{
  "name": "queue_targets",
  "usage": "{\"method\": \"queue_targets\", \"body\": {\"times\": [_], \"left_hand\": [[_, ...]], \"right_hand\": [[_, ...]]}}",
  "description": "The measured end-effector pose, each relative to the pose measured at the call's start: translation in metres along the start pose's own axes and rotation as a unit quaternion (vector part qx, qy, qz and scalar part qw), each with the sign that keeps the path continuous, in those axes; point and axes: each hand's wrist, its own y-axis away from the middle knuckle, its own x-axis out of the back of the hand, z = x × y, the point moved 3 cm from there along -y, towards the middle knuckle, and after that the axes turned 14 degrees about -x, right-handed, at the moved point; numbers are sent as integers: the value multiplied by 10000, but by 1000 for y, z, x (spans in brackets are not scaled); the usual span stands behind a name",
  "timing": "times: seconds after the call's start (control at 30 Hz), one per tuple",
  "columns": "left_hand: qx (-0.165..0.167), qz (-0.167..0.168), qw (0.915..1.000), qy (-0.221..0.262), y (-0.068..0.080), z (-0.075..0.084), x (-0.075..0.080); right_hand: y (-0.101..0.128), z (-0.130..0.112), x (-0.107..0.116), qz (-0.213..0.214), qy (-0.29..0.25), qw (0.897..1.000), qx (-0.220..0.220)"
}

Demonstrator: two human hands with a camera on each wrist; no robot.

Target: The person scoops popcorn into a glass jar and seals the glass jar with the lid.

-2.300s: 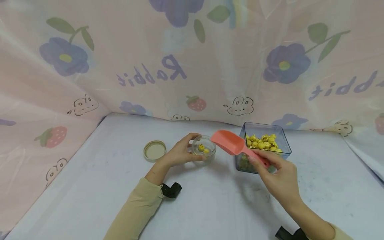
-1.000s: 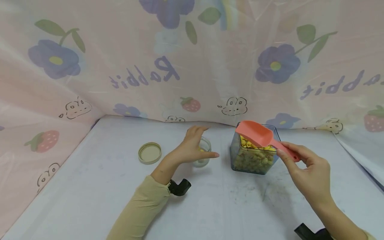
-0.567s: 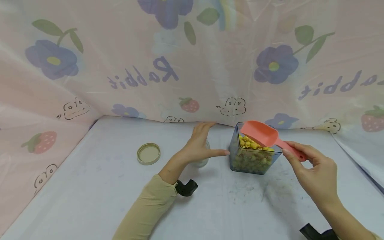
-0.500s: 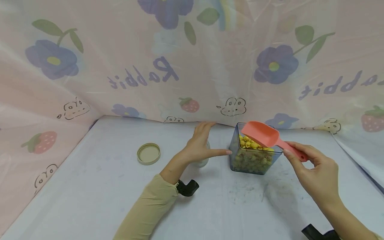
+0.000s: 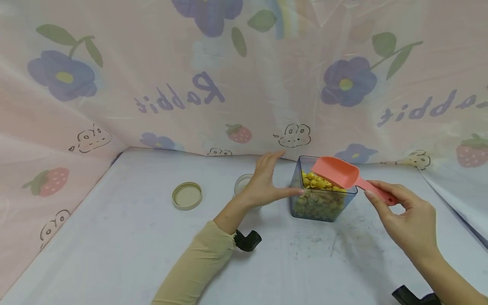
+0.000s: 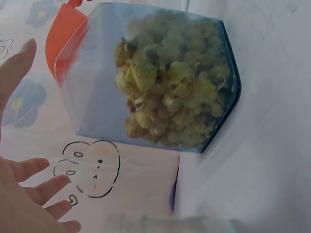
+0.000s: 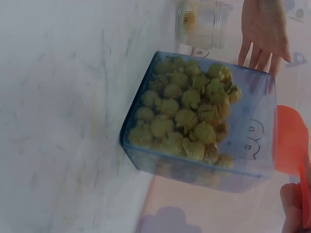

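Observation:
A clear bluish box (image 5: 320, 207), part filled with yellow popcorn (image 5: 316, 181), stands on the white table. My right hand (image 5: 408, 220) pinches the handle of a coral-pink scoop (image 5: 339, 171), whose bowl hangs over the box's opening. Fingers spread and thumb stretched out, my left hand (image 5: 263, 184) reaches to the box's left side, its thumb tip overlapping the near rim in the head view. Behind that hand stands a glass jar (image 5: 242, 183), mostly hidden in the head view. In the right wrist view the jar (image 7: 201, 23) shows a little popcorn at its bottom.
A round jar lid (image 5: 187, 195) lies on the table left of the jar. A patterned curtain (image 5: 259, 106) hangs along the table's back edge and left side. Black wrist-camera mounts (image 5: 248, 240) stick out from the forearms.
My left hand has let go of the jar and moved right to the box with its fingers spread. The scoop has moved right, from near the jar to over the box.

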Motion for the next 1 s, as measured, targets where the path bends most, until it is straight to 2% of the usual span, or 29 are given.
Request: {"method": "queue_targets", "body": {"times": [0.2,0.47,0.77,1.0], "left_hand": [[2,-44,10000,52,-5,1,-8],[162,-157,9995,238,-14,-1,-18],[291,-292,9985,356,-26,-7,-24],[376,-374,9970,559,-29,-10,-28]], "right_hand": [[-2,4,3,24,81,9999,128],[-5,9,7,-40,335,9992,192],[-12,13,10,-78,331,9976,599],[-18,16,13,-191,401,9968,662]]}}
